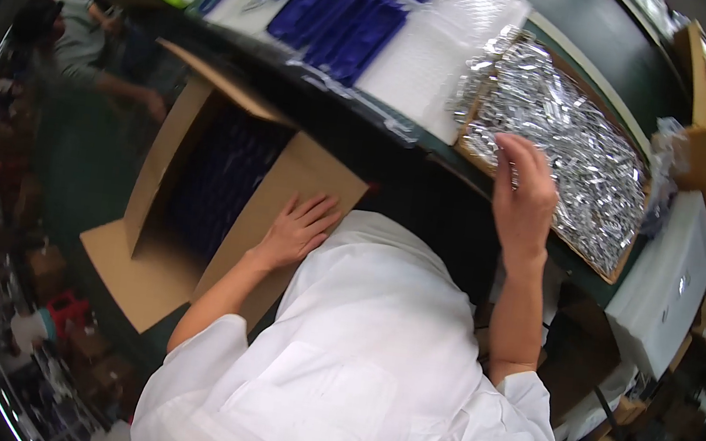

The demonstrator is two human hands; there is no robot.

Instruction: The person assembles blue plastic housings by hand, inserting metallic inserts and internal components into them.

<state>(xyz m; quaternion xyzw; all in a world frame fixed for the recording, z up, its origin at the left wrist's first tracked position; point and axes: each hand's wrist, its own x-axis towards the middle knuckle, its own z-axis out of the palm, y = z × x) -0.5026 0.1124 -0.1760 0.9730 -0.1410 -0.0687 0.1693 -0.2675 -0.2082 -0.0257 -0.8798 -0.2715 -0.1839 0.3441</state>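
My left hand (297, 231) lies flat, fingers spread, on the near right flap of an open cardboard box (171, 141). Rows of dark blue pieces (221, 178) fill that box; their exact kind is too dim to tell. My right hand (525, 193) is raised at the near left edge of a shallow carton (582, 256) heaped with small shiny silver pieces (571, 133). Its thumb and fingers are curled together in a pinch. Something small and shiny may show at the fingers, but I cannot make out what it is.
Long dark blue pieces (337, 25) lie in rows on the bench ahead, beside white bubble wrap (445, 47). A white foam block (667, 281) stands right of the carton. Another person (84, 42) is at the far left, one arm reaching toward the cardboard box.
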